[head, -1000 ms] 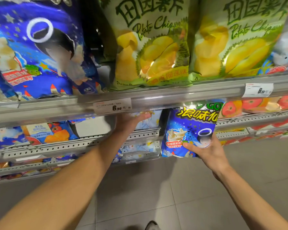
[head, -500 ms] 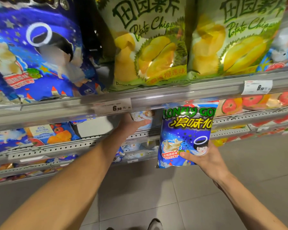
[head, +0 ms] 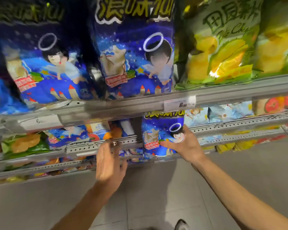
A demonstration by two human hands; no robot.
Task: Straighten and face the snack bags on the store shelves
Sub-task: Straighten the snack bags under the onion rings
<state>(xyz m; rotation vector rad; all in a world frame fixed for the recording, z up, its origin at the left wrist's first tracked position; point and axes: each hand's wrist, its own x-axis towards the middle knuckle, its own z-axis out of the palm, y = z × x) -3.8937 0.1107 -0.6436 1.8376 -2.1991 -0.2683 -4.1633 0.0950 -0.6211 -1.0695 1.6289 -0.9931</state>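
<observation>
Head view: the right hand (head: 184, 147) grips a blue bag (head: 158, 136) at lower centre of the frame, upright, its long axis vertical and its top tucked behind the shelf rail (head: 140, 105). The left hand (head: 109, 161), blurred, fingers loose and empty, hovers just left of the bag, by the rail of the shelf below.

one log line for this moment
right hand grips small blue snack bag | left hand open, blurred, holds nothing | bag below grey shelf rail

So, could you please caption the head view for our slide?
Right hand holds a small blue snack bag below the shelf rail; left hand open, blurred.
</observation>
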